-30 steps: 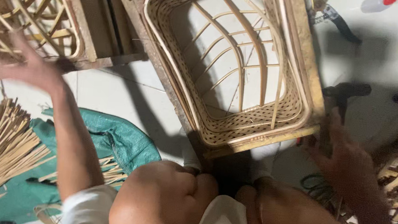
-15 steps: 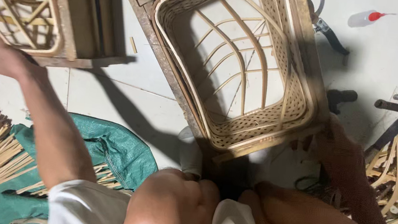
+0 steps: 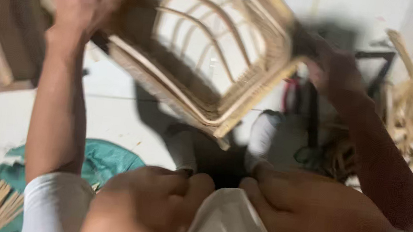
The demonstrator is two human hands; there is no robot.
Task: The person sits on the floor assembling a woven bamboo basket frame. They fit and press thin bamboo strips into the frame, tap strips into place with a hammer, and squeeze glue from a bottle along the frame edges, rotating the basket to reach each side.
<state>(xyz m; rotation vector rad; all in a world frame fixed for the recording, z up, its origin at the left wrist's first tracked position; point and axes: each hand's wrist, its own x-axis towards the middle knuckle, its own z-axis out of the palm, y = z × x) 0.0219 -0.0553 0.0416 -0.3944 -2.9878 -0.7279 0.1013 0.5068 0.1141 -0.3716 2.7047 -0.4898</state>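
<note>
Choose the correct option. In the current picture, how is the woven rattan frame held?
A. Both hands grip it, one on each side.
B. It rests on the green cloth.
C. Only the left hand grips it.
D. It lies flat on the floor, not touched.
A: the left hand grips one side of the rattan frame and the right hand the opposite side, tilting it above the floor.

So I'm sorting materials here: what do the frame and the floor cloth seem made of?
Frame: probably rattan or cane, unpainted pale tan, with bent round rods and a woven rim. Both hands grip it, left and right. Cloth: teal and creased, perhaps plastic sheeting; too blurred to tell.
</note>
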